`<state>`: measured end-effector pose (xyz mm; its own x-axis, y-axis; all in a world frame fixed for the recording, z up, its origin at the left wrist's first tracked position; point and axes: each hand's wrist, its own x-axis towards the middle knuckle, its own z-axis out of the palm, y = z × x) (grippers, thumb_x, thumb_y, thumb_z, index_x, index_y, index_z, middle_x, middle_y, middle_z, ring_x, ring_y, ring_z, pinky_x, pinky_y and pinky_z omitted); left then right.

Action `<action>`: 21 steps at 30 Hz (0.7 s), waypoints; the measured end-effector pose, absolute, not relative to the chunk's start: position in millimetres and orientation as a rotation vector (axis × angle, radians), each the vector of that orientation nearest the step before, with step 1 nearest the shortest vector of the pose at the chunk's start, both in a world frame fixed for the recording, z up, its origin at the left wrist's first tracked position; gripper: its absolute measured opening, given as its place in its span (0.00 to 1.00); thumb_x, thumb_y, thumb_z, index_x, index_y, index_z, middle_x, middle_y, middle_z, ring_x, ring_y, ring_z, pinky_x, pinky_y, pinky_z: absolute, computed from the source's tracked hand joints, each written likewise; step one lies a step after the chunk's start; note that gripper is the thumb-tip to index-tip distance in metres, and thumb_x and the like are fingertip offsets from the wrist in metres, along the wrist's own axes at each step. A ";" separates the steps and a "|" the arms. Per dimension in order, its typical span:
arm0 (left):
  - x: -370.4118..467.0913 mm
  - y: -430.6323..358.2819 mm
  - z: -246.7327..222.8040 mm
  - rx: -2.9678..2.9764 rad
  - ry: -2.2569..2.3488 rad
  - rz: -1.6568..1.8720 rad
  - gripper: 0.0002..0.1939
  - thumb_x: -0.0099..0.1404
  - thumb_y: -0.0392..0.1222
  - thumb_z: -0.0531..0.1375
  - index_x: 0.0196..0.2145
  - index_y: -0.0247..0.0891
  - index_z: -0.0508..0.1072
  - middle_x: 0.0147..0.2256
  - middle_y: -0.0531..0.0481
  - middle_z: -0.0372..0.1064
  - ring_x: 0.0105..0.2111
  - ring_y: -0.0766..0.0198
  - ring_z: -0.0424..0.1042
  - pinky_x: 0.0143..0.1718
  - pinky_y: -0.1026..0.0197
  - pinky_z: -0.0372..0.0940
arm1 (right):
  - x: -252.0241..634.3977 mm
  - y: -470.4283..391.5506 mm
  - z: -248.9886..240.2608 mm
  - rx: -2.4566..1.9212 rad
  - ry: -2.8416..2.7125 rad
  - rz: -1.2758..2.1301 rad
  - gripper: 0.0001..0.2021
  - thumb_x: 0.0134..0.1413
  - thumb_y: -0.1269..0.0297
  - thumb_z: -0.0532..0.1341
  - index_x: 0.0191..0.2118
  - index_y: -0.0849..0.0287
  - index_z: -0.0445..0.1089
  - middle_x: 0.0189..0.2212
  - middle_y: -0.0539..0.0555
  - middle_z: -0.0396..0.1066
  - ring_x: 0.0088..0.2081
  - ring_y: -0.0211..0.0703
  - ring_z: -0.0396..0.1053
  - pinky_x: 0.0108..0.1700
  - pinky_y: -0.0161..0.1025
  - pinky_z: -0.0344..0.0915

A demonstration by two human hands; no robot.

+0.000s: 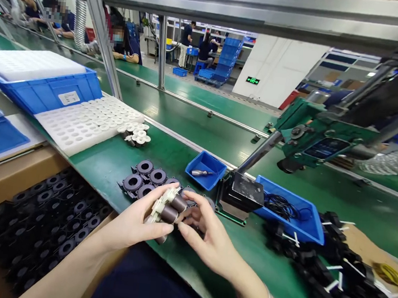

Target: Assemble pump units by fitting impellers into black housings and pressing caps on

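My left hand is closed round a small bundle of dark brown cylinders with cream-coloured ends, held above the green bench. Its thumb presses along the near side and its fingers reach over the far side. At the cylinders' right ends is my right hand, fingers curved and apart, the fingertips close to or touching them. Just beyond my hands, several black ring-shaped housings stand together on the bench, partly hidden by my fingers.
White rings lie beside a white foam tray. A blue bin holds a screwdriver. To its right stand a green machine and a blue bin of black cables. More housings fill a cardboard box; people sit beyond.
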<state>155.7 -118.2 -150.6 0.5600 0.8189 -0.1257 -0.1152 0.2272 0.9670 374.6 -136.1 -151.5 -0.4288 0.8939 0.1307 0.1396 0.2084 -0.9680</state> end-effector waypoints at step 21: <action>158.1 -120.5 -159.4 1.131 0.791 0.890 0.42 0.51 0.47 0.76 0.60 0.47 0.65 0.47 0.46 0.72 0.41 0.58 0.74 0.40 0.62 0.72 | 344.8 -131.8 -159.4 -0.879 -1.182 1.507 0.22 0.61 0.56 0.64 0.58 0.48 0.59 0.50 0.54 0.62 0.40 0.37 0.69 0.44 0.40 0.72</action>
<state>158.1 -120.5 -159.4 0.4364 0.8961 -0.0807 -0.1852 0.1772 0.9666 344.8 -131.8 -159.4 -0.2480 0.9683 0.0311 -0.2611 -0.0359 -0.9646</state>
